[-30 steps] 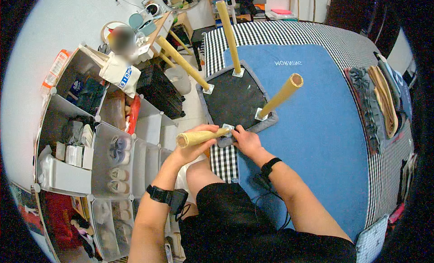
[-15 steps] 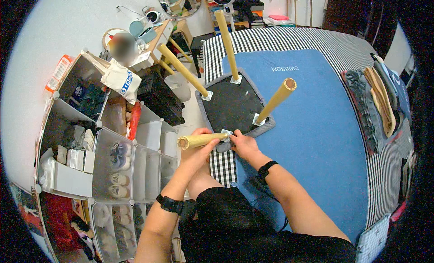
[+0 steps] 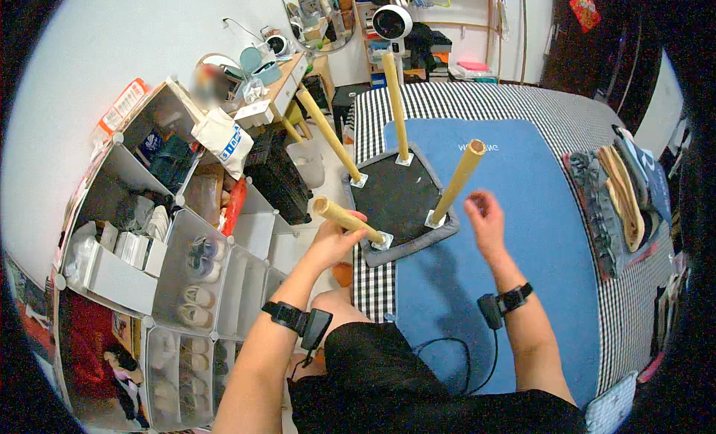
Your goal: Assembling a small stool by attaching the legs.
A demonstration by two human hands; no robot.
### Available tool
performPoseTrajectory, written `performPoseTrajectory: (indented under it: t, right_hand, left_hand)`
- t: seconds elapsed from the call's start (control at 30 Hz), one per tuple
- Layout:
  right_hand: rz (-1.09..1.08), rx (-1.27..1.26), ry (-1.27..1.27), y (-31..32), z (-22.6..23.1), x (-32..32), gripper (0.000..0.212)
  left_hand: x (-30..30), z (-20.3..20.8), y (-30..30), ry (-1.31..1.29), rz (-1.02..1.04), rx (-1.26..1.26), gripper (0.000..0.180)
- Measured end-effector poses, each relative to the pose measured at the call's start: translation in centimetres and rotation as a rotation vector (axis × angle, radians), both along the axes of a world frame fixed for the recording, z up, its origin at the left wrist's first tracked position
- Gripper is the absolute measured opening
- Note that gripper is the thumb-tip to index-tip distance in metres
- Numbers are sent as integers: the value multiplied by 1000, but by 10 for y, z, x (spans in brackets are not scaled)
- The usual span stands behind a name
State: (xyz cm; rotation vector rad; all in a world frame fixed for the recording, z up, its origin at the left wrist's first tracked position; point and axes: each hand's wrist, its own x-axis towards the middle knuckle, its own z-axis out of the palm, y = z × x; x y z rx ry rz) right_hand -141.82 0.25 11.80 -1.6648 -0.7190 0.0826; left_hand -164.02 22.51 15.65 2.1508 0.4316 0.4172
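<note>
An upturned stool with a dark underside (image 3: pixel 395 199) and grey padded rim rests on a blue mat, its wooden legs pointing up. My left hand (image 3: pixel 339 240) is closed round the near-left wooden leg (image 3: pixel 343 216), which slants from its white metal bracket (image 3: pixel 382 241). To the right of the stool, my right hand (image 3: pixel 488 221) hangs above the mat, apart from everything. Its fingers are loosely curled with a gap, and I see nothing in them. Nearest to it stands the near-right leg (image 3: pixel 459 182). The far-left leg (image 3: pixel 328 135) and far-right leg (image 3: pixel 397 109) stand on brackets too.
The blue mat (image 3: pixel 522 285) covers part of a bed with a checkered cloth (image 3: pixel 373 291). Folded clothes (image 3: pixel 619 195) are stacked at the right. On the left are shoe cubbies (image 3: pixel 186 255) and a canvas bag (image 3: pixel 224 139). A cable (image 3: pixel 468 359) trails near my lap.
My right hand has left the near-left leg's bracket and moved right, into the air. My left hand stays on that leg. The view has shifted, so the stool appears lower.
</note>
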Motion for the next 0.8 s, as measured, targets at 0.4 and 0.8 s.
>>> performPoseTrajectory:
  t: [0.4,0.8]
  right_hand:
    - [132,284,85,67,69,19,14]
    - [108,382,69,73,59,32,20]
  left_hand:
    - [2,-6,4,34,-27,-150,36]
    - [25,89,-23,-402,96,-150,21]
